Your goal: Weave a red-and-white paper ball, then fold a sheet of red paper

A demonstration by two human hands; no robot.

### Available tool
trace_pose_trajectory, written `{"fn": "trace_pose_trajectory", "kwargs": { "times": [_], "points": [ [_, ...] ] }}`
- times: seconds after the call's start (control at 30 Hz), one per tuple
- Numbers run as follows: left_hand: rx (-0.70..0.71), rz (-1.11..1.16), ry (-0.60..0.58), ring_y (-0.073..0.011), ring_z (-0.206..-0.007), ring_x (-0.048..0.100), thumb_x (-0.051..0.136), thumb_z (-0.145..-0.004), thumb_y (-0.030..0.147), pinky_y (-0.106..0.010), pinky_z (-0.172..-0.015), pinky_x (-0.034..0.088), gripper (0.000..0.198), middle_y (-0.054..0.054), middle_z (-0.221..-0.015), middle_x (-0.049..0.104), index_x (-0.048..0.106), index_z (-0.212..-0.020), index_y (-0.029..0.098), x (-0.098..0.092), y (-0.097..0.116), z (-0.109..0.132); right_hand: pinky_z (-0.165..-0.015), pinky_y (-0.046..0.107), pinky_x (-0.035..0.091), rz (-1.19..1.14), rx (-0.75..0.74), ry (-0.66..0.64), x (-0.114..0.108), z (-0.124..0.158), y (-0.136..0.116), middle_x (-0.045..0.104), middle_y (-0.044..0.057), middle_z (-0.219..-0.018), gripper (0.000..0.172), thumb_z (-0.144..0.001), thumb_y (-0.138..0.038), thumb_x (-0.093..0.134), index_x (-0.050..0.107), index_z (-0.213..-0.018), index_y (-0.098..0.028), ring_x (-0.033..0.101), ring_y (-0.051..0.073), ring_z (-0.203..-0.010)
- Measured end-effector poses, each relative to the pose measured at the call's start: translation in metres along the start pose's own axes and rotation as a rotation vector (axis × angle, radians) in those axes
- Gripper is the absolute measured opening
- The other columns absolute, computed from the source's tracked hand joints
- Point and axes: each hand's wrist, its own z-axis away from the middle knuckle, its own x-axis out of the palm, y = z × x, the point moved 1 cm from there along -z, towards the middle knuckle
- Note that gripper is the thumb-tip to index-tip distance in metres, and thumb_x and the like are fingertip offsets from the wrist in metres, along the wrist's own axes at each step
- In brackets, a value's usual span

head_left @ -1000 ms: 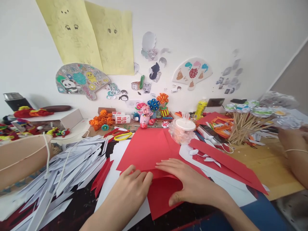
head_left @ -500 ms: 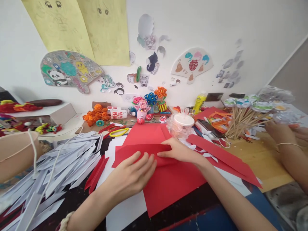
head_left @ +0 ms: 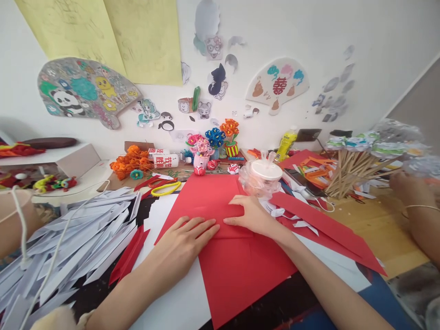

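Red paper sheets (head_left: 240, 279) lie one over another in front of me, on top of white paper (head_left: 172, 298). My left hand (head_left: 187, 240) rests flat on the upper red sheet (head_left: 209, 192), its fingers stretched out toward the right. Across from it, my right hand (head_left: 252, 215) touches the same sheet near its right side, thumb and forefinger spread with a gap between them. The sheet's near edge runs below both hands. Part of the red paper is hidden under my hands and forearms.
Folded white paper strips (head_left: 85, 229) heap up at the left beside red strips (head_left: 129, 256). Yellow-handled scissors (head_left: 166, 188) lie behind. A lidded cup (head_left: 264, 176) stands beyond my right hand. Another person's hand (head_left: 412, 192) is at the far right, near flowers on wooden sticks (head_left: 350, 172).
The raised flap of red paper has come down flat. My left hand now lies on it with fingers extended, and my right thumb and forefinger have moved apart. The view has shifted slightly.
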Motion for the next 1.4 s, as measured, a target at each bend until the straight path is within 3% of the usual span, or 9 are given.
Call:
{"fn": "trace_pose_trajectory", "kwargs": {
  "times": [0.23, 0.43, 0.57, 0.67, 0.77, 0.87, 0.97, 1.2, 1.4],
  "points": [
    [0.083, -0.116, 0.156, -0.0248, -0.113, 0.056, 0.032, -0.096, 0.013, -0.04, -0.097, 0.034, 0.039, -0.007, -0.125, 0.064, 0.055, -0.127, 0.019, 0.006, 0.004, 0.005, -0.066, 0.031, 0.043, -0.021, 0.013, -0.043, -0.003, -0.001, 0.003, 0.07, 0.005, -0.083, 0.033, -0.071, -0.048, 0.073, 0.067, -0.082, -0.016, 0.063, 0.022, -0.076],
    [0.077, -0.087, 0.053, -0.0237, -0.107, 0.061, 0.035, -0.094, 0.011, -0.038, -0.09, 0.04, 0.039, -0.008, -0.126, 0.064, 0.056, -0.126, 0.018, 0.001, 0.008, 0.003, -0.087, 0.038, 0.046, -0.051, 0.021, 0.046, 0.001, 0.003, 0.005, 0.07, 0.007, -0.107, 0.034, -0.072, -0.035, 0.074, 0.068, -0.102, -0.021, 0.064, 0.026, -0.099],
    [0.058, -0.049, 0.03, -0.022, -0.109, 0.06, 0.034, -0.094, 0.01, -0.038, -0.093, 0.039, 0.042, -0.005, -0.128, 0.063, 0.056, -0.128, 0.02, -0.003, 0.008, 0.001, -0.091, 0.041, 0.046, 0.009, -0.028, 0.104, 0.004, 0.006, 0.008, 0.066, 0.006, -0.111, 0.04, -0.074, -0.028, 0.073, 0.062, -0.112, -0.024, 0.062, 0.025, -0.102],
    [0.03, -0.033, 0.02, -0.0211, -0.104, 0.062, 0.035, -0.092, 0.007, -0.037, -0.09, 0.039, 0.043, -0.005, -0.127, 0.064, 0.057, -0.127, 0.021, -0.003, 0.009, 0.0, -0.089, 0.041, 0.047, 0.101, -0.152, 0.197, 0.003, 0.011, 0.002, 0.063, 0.007, -0.112, 0.046, -0.077, -0.025, 0.072, 0.058, -0.12, -0.024, 0.058, 0.025, -0.104],
    [-0.006, -0.043, 0.036, -0.0202, -0.096, 0.063, 0.039, -0.089, 0.004, -0.037, -0.086, 0.038, 0.044, -0.005, -0.126, 0.064, 0.058, -0.124, 0.021, -0.001, 0.012, -0.001, -0.091, 0.04, 0.045, 0.166, -0.435, 0.26, 0.002, 0.019, -0.012, 0.063, 0.008, -0.105, 0.022, -0.086, -0.019, 0.061, 0.066, -0.107, -0.023, 0.057, 0.023, -0.101],
    [-0.036, -0.083, 0.053, -0.0206, -0.091, 0.062, 0.042, -0.086, 0.004, -0.037, -0.083, 0.037, 0.042, -0.005, -0.124, 0.065, 0.06, -0.12, 0.021, 0.003, 0.016, -0.002, -0.078, 0.033, 0.049, 0.176, -0.657, 0.137, 0.006, 0.026, -0.024, 0.068, 0.006, -0.088, 0.013, -0.09, -0.019, 0.055, 0.069, -0.092, -0.018, 0.06, 0.019, -0.083],
    [-0.065, -0.09, 0.063, -0.0205, -0.093, 0.061, 0.044, -0.085, 0.004, -0.037, -0.082, 0.036, 0.041, -0.003, -0.124, 0.064, 0.06, -0.118, 0.022, 0.005, 0.017, -0.001, -0.067, 0.029, 0.05, 0.215, -0.672, 0.042, 0.01, 0.028, -0.026, 0.07, 0.006, -0.081, 0.017, -0.091, -0.019, 0.053, 0.069, -0.09, -0.016, 0.061, 0.016, -0.073],
    [-0.013, -0.081, 0.149, -0.021, -0.097, 0.06, 0.039, -0.088, 0.003, -0.038, -0.088, 0.035, 0.04, -0.002, -0.115, 0.069, 0.062, -0.115, 0.021, 0.002, 0.015, 0.004, -0.062, 0.026, 0.047, 0.296, -0.667, 0.002, 0.009, 0.026, -0.02, 0.066, 0.005, -0.075, 0.022, -0.091, -0.023, 0.055, 0.068, -0.075, -0.016, 0.06, 0.014, -0.069],
    [-0.03, -0.064, 0.126, -0.0206, -0.088, 0.061, 0.038, -0.088, 0.002, -0.038, -0.08, 0.037, 0.039, -0.004, -0.113, 0.069, 0.063, -0.112, 0.019, 0.003, 0.017, 0.003, -0.068, 0.03, 0.048, 0.407, -0.757, 0.08, 0.015, 0.036, -0.028, 0.067, 0.008, -0.079, 0.022, -0.094, -0.023, 0.049, 0.069, -0.09, -0.014, 0.059, 0.017, -0.076]
  ]
}}
